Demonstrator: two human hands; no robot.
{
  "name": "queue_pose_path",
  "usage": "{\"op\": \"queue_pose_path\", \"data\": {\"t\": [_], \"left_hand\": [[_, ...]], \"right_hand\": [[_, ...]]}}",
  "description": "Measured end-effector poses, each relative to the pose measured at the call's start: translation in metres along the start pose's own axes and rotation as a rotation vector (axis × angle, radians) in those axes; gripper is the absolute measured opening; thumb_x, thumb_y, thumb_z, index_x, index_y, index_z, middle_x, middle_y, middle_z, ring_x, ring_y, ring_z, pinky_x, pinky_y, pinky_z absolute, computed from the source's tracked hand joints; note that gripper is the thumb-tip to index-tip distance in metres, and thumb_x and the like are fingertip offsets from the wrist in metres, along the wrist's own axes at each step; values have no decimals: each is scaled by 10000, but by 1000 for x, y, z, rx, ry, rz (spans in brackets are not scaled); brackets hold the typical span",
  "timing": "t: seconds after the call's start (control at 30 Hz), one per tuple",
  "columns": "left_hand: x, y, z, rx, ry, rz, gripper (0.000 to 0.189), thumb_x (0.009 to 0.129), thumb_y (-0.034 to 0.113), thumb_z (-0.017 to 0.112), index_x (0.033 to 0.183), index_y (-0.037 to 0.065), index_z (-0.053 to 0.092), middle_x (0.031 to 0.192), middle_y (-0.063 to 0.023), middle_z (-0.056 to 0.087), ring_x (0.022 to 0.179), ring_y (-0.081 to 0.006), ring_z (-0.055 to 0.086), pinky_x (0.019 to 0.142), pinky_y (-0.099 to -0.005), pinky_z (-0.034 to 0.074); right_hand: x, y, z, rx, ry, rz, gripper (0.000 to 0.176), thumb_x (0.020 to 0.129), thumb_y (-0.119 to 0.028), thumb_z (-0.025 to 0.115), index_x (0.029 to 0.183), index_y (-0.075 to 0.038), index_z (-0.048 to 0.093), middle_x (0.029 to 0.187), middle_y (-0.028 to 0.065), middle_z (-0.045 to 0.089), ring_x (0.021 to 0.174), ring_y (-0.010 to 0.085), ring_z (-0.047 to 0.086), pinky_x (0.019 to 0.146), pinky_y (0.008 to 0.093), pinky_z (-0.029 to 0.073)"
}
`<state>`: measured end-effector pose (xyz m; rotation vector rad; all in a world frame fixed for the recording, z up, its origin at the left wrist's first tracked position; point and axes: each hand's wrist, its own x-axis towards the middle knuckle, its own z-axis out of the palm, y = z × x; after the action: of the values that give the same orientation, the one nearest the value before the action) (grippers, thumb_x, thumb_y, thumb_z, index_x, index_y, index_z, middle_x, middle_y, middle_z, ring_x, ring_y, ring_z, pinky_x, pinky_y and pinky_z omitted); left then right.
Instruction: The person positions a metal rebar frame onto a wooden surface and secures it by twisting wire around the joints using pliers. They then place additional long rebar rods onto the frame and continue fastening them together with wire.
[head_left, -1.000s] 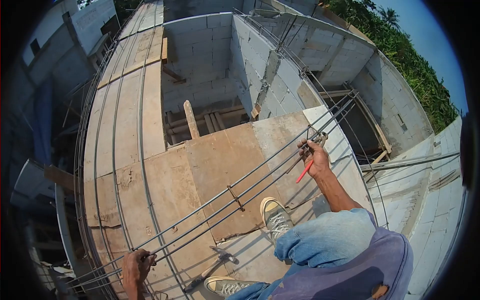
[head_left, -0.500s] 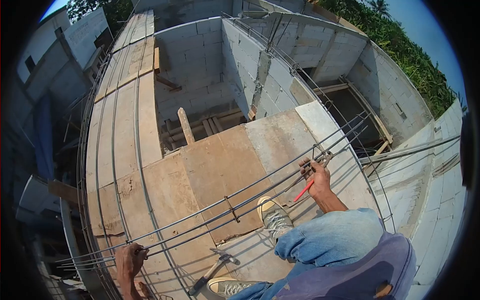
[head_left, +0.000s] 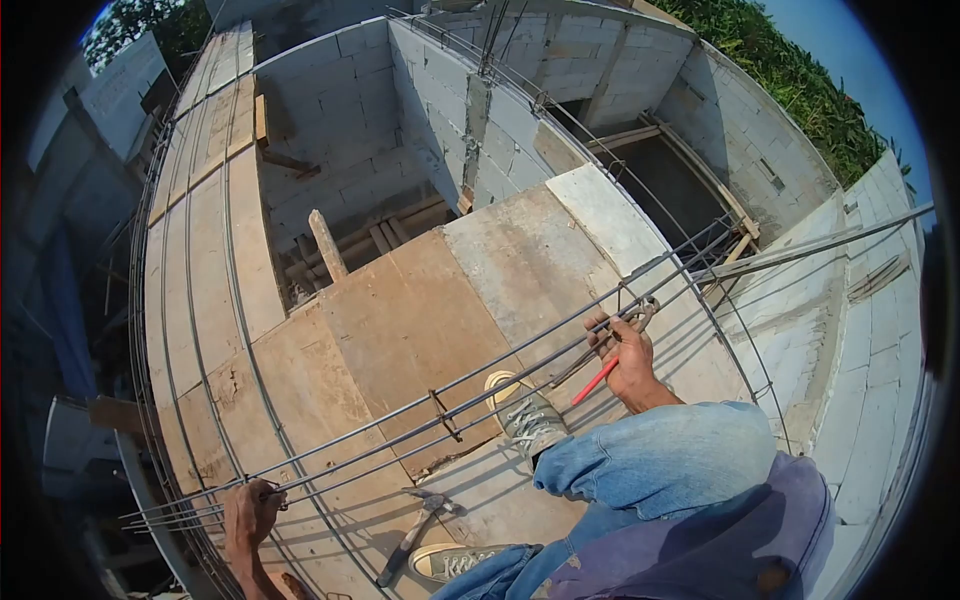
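Note:
A long steel rebar cage (head_left: 520,380), several bars tied with small stirrups, slants across the deck from lower left to upper right. At its left end my left hand (head_left: 250,518) is closed round the rebar; a dark bit of bent steel shows by the fingertips. My right hand (head_left: 630,362) is wrapped round pincers with a red handle (head_left: 596,382). Their metal jaws (head_left: 648,308) are up against the bars by a stirrup, and my fingers touch the rebar. A hammer (head_left: 415,538) lies on the boards between the cage and my shoe.
Brown plywood sheets (head_left: 410,310) form the deck underfoot. Beyond their edge, a deep opening (head_left: 330,150) drops between grey block walls, with an upright wood stake (head_left: 326,245) at its rim. Long loose rebars (head_left: 238,290) run along the left side. A second opening (head_left: 675,185) lies at right.
The view has shifted, so the deck and walls sit farther left and higher. Both hands keep their hold, and the cage stays at nearly the same slant.

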<state>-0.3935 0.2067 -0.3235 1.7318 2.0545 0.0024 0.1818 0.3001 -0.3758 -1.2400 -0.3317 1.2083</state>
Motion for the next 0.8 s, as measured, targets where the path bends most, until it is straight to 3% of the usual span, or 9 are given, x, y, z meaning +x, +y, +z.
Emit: {"op": "queue_pose_path", "data": {"t": [0.07,0.17,0.2,0.23,0.3,0.43,0.7,0.8], "left_hand": [[3,6,-3,-34,-7,-74,185,772,142,732,822,-35,725,656,-163,671,563,-222,630,533,-355,454],[15,-2,-3,-50,-129,-49,141,796,93,709,834,-43,719,695,-166,687,598,-221,661,570,-353,497],[17,-14,0,-57,-153,-5,163,817,136,705,885,-10,727,720,-155,697,631,-238,675,581,-367,497],[16,-21,1,12,-181,-22,194,834,197,698,906,19,728,728,-135,700,658,-257,674,602,-382,491],[13,-17,-3,-20,-136,18,245,838,255,697,863,12,707,716,-151,672,661,-297,646,610,-405,472],[18,-14,-3,24,-170,-27,314,849,325,701,844,11,691,706,-165,660,646,-306,625,599,-433,454],[38,-19,4,-30,-188,6,238,869,273,685,887,38,720,715,-130,705,667,-253,696,640,-390,504],[53,-33,17,61,-86,95,244,855,294,683,891,55,718,760,-169,691,724,-333,673,655,-433,495]], "right_hand": [[-7,0,0,80,130,-17,186,961,-108,528,1062,43,569,1001,188,659,849,212,638,776,308,551],[-3,4,-6,63,104,9,215,969,-98,510,1102,62,566,1028,191,658,907,220,644,816,307,552],[4,7,-22,17,9,14,240,985,-105,484,1128,72,560,1077,180,648,1002,230,638,858,308,551],[2,1,-13,-15,77,67,235,973,-93,503,1167,40,505,1110,161,618,1090,232,604,876,304,544],[21,3,-29,-77,63,76,296,998,-108,451,1209,96,494,1185,189,599,1148,239,579,933,291,541],[37,11,-34,-150,22,101,320,1008,-105,423,1221,125,489,1225,213,585,1166,252,570,966,299,538],[61,22,-23,-137,55,135,287,1002,-58,400,1177,158,469,1214,244,578,1155,292,584,973,314,553],[89,32,-23,-117,60,144,273,998,-42,387,1162,163,461,1188,251,583,1133,308,601,976,326,563]]}}
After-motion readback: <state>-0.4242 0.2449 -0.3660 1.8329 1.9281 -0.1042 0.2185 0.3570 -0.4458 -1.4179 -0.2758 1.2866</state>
